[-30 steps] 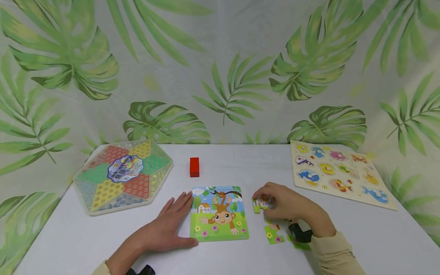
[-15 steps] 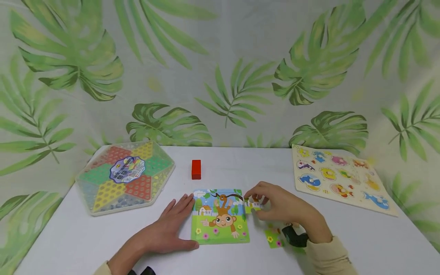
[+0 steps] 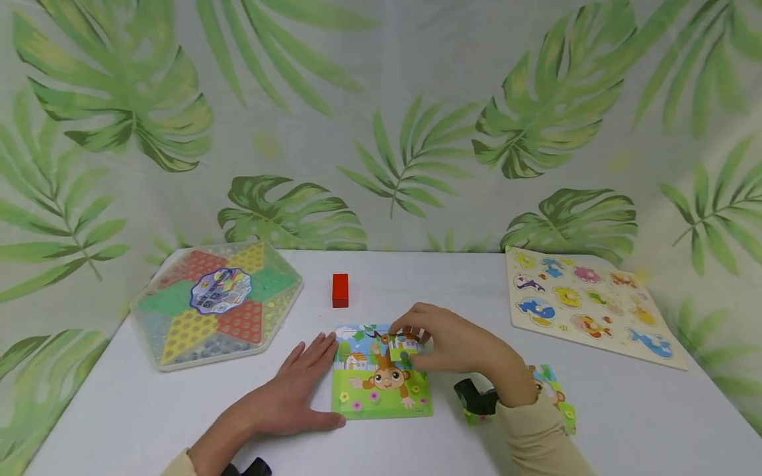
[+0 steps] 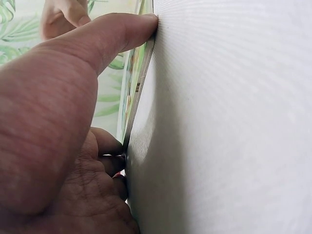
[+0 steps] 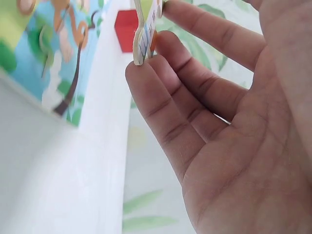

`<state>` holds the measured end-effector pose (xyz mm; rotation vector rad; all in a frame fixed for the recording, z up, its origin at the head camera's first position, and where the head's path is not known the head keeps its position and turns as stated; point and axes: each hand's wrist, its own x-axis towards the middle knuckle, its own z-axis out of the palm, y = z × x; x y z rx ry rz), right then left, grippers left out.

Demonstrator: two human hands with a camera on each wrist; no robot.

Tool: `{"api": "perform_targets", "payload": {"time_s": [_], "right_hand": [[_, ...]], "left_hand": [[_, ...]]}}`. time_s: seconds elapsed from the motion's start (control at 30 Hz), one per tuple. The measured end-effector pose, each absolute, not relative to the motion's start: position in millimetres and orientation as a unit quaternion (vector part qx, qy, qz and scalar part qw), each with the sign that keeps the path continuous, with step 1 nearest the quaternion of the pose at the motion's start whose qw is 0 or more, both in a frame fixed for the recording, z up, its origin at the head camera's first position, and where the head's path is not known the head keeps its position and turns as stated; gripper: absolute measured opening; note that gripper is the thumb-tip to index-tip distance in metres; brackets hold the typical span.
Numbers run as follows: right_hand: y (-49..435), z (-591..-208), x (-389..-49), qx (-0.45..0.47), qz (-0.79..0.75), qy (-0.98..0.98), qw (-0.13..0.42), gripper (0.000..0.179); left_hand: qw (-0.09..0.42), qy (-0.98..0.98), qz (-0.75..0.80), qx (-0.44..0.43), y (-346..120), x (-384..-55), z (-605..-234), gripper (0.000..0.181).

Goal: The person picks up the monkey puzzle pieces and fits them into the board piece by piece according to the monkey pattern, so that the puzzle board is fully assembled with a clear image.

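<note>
A square puzzle board (image 3: 381, 404) printed with an upside-down hanging monkey lies in the middle of the table. My left hand (image 3: 286, 400) rests along its left side with fingers straight; in the left wrist view the thumb (image 4: 122, 30) is at the board's edge. Over the board's upper right part, my right hand (image 3: 461, 344) pinches a jigsaw piece (image 3: 402, 350) showing a small house. From the right wrist, that jigsaw piece (image 5: 148, 31) stands on edge at the fingertips, held above the board.
More jigsaw pieces (image 3: 559, 393) lie right of the board, partly hidden by my right forearm. Behind it stands a red block (image 3: 340, 291). A hexagonal Chinese checkers box (image 3: 217, 304) sits back left, and a wooden animal peg board (image 3: 589, 304) back right.
My right hand has carried the house piece left, from beside the board to above its upper right part. More loose pieces now show past the right forearm. The left hand has stayed put.
</note>
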<state>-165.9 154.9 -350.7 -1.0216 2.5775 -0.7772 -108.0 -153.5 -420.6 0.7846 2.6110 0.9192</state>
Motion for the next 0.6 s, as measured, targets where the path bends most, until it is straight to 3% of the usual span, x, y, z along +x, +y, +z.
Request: {"api": "perform_targets", "payload": {"time_s": [0.6], "right_hand": [[123.7,-361.3,-163.8,-0.360,-0.249,0.887,0.148,0.038]], "left_hand": [[0.144,0.901,0.308,0.271,-153.6,-110.7,-419.2,0.116]]}}
